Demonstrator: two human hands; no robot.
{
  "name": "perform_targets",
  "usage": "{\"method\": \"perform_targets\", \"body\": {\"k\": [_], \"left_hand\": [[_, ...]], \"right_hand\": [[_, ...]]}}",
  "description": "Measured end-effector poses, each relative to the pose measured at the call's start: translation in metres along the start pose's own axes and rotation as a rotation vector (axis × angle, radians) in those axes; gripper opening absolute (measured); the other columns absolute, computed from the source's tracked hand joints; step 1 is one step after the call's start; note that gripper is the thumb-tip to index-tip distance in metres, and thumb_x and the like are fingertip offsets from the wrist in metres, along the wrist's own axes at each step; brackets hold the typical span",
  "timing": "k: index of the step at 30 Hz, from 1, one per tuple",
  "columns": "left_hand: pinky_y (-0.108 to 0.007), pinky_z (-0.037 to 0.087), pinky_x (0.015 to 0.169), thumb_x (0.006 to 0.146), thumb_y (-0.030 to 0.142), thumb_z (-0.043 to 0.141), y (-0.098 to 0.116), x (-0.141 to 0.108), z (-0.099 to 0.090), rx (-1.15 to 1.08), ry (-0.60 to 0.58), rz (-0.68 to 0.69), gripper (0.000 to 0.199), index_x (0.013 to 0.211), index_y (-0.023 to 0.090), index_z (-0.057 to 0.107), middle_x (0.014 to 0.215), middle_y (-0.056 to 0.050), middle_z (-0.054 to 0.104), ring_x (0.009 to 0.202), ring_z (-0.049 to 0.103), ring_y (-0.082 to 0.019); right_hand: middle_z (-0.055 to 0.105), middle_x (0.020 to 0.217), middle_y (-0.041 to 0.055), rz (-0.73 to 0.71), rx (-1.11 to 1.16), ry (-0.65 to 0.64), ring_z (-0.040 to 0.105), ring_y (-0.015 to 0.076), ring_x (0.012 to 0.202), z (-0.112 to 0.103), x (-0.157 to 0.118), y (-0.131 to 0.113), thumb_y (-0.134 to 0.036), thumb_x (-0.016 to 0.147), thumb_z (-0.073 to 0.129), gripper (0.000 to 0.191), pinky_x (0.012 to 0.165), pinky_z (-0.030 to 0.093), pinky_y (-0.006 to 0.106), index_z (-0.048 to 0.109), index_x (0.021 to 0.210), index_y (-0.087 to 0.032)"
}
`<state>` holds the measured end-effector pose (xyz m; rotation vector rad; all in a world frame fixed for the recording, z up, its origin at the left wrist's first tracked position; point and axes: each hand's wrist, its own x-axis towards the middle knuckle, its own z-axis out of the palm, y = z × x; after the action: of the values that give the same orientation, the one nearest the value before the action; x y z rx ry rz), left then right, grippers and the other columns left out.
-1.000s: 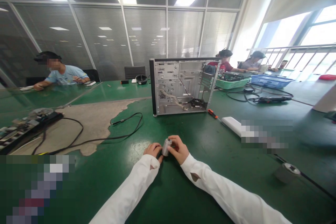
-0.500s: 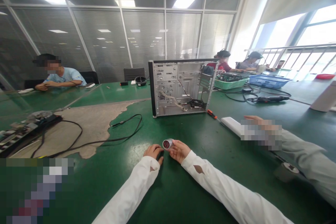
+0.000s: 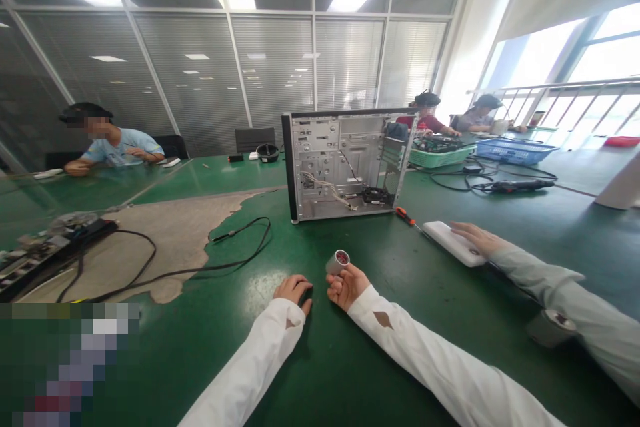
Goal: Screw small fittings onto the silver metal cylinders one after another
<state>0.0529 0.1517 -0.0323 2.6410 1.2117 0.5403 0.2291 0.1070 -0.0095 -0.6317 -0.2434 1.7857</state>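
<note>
Between the thumb and fingers of my right hand (image 3: 349, 285) is a short silver cylinder (image 3: 336, 263), held just above the green tabletop. Its round end faces up and shows something dark red inside that I cannot identify. My left hand (image 3: 293, 290) rests on the table to the left of it, fingers loosely bent and thumb apart, with nothing in it. Beyond both hands an open computer case (image 3: 345, 167) stands upright. Loose wires and a black fan (image 3: 375, 195) are visible inside the case.
An orange-handled screwdriver (image 3: 405, 215) lies right of the case. At right, another person's hand (image 3: 475, 238) rests on a white power bank-like block (image 3: 450, 243), near a second grey cylinder (image 3: 551, 327). A black cable (image 3: 200, 268) crosses the left. Green (image 3: 440, 157) and blue baskets (image 3: 515, 151) stand behind.
My right hand has tipped the silver cylinder more upright and moved it slightly right, away from my left hand. The left hand stays put. The neighbouring person's hand has shifted slightly left on the white block.
</note>
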Motion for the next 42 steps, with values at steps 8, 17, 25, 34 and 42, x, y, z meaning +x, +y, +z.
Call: {"method": "perform_targets", "body": {"k": [8, 17, 25, 34, 42], "left_hand": [[-0.034, 0.038, 0.081, 0.062, 0.025, 0.055, 0.0027, -0.001, -0.0026, -0.013, -0.003, -0.006, 0.032, 0.094, 0.025, 0.056, 0.103, -0.002, 0.052, 0.097, 0.046, -0.021], [-0.034, 0.038, 0.081, 0.063, 0.025, 0.054, 0.0016, -0.0015, -0.0021, -0.01, -0.009, 0.004, 0.032, 0.095, 0.024, 0.056, 0.104, -0.003, 0.052, 0.098, 0.046, -0.021], [-0.034, 0.038, 0.081, 0.062, 0.025, 0.055, 0.0027, -0.001, -0.0037, -0.021, -0.013, -0.003, 0.033, 0.095, 0.024, 0.055, 0.103, -0.003, 0.052, 0.097, 0.046, -0.021], [-0.033, 0.038, 0.081, 0.062, 0.025, 0.055, 0.0004, -0.0011, -0.0015, -0.001, -0.01, 0.014, 0.034, 0.096, 0.024, 0.056, 0.103, -0.003, 0.052, 0.097, 0.046, -0.021], [-0.034, 0.039, 0.081, 0.063, 0.025, 0.054, -0.0005, -0.0016, -0.0001, -0.005, 0.012, 0.022, 0.033, 0.096, 0.024, 0.056, 0.103, -0.003, 0.052, 0.097, 0.046, -0.021]], "right_hand": [[0.052, 0.051, 0.0009, 0.002, 0.055, -0.049, 0.037, 0.0046, 0.036, -0.0021, 0.0011, -0.0005, -0.042, 0.077, 0.036, 0.035, 0.043, 0.034, 0.022, 0.051, 0.072, -0.011], [0.059, 0.056, 0.0068, 0.027, 0.083, 0.008, 0.05, 0.0093, 0.043, 0.0005, -0.0014, -0.0026, -0.039, 0.079, 0.034, 0.034, 0.047, 0.038, 0.024, 0.051, 0.077, -0.008], [0.063, 0.067, 0.0098, 0.001, 0.108, 0.019, 0.056, 0.0128, 0.05, -0.002, 0.0007, -0.0027, -0.035, 0.079, 0.036, 0.028, 0.049, 0.04, 0.026, 0.047, 0.083, -0.01], [0.063, 0.075, 0.0112, -0.003, 0.103, 0.053, 0.057, 0.0111, 0.051, 0.0032, -0.0024, -0.0021, -0.035, 0.077, 0.041, 0.027, 0.048, 0.042, 0.024, 0.045, 0.085, -0.01], [0.063, 0.082, 0.0112, -0.013, 0.065, 0.078, 0.057, 0.0097, 0.052, 0.0065, -0.0038, -0.0023, -0.032, 0.078, 0.044, 0.021, 0.046, 0.043, 0.023, 0.047, 0.082, -0.012]]}}
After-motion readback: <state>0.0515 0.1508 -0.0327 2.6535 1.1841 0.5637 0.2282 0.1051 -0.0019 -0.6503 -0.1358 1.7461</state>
